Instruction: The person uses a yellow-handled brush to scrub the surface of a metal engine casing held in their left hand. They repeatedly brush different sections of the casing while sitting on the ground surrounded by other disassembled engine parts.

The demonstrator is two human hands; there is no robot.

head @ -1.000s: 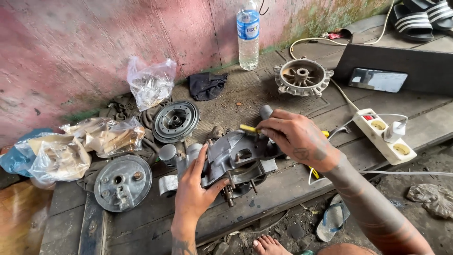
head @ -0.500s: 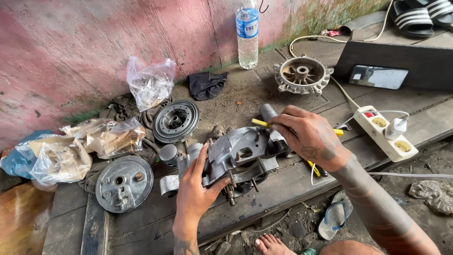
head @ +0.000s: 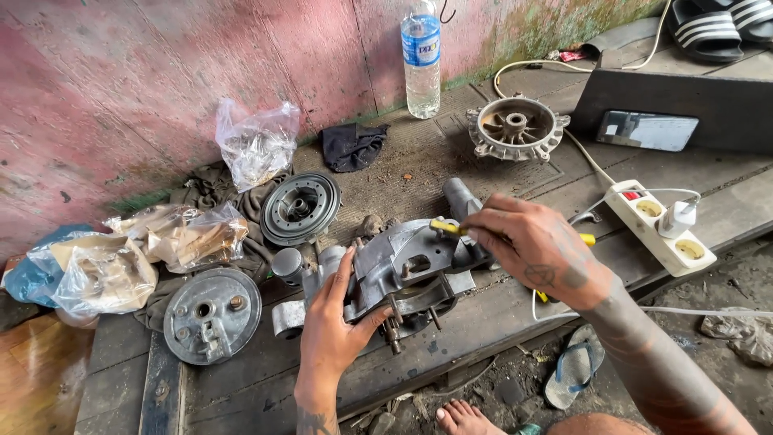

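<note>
A grey metal engine casing point(head: 400, 267) lies on the wooden platform point(head: 451, 165) in front of me. My left hand point(head: 334, 326) grips its near left side, thumb pressed on the metal. My right hand point(head: 538, 248) hovers over its right end, closed around a yellow-handled tool point(head: 451, 229) whose tip rests on the casing's top. The tool's far end point(head: 588, 239) pokes out past my knuckles.
A round finned drum point(head: 515, 127), a pulley disc point(head: 301, 206) and a brake plate point(head: 212, 314) lie around. Plastic bags point(head: 256, 143) and rags sit left. A water bottle point(head: 421, 56), a power strip point(head: 660, 225), a phone point(head: 647, 130) and sandals point(head: 717, 22) are to the right.
My right hand has shifted left and up along the casing with the yellow tool. My left hand keeps its grip; the casing sits slightly more tilted.
</note>
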